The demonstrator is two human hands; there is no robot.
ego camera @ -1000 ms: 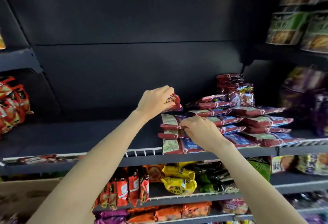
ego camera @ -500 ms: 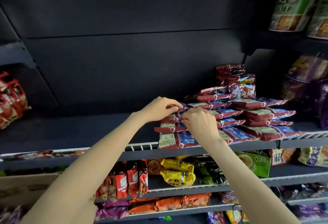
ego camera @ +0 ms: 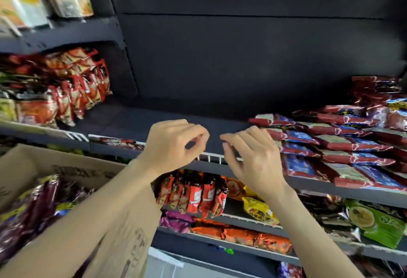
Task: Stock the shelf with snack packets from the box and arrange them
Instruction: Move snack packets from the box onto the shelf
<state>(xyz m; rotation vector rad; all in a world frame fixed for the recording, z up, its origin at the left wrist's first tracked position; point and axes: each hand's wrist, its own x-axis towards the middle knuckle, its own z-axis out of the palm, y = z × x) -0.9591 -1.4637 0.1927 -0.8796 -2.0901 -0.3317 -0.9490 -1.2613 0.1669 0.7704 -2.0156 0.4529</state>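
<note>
Nothing is held: the left hand (ego camera: 174, 145) and right hand (ego camera: 253, 158) are seen loosely curled and empty, raised before the shelf (ego camera: 136, 123). Below the shelf's left end, the cardboard box (ego camera: 28, 165) is filled with what appear to be purple packets. On the shelf's right end, red-and-blue snack packets (ego camera: 330, 143) are stacked flat.

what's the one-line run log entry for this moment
left hand: empty | right hand: empty | packets: stacked on shelf right | box: lower left

Two hands (ego camera: 174, 143) (both empty), one box (ego camera: 26, 163), many stacked packets (ego camera: 330, 143)
</note>
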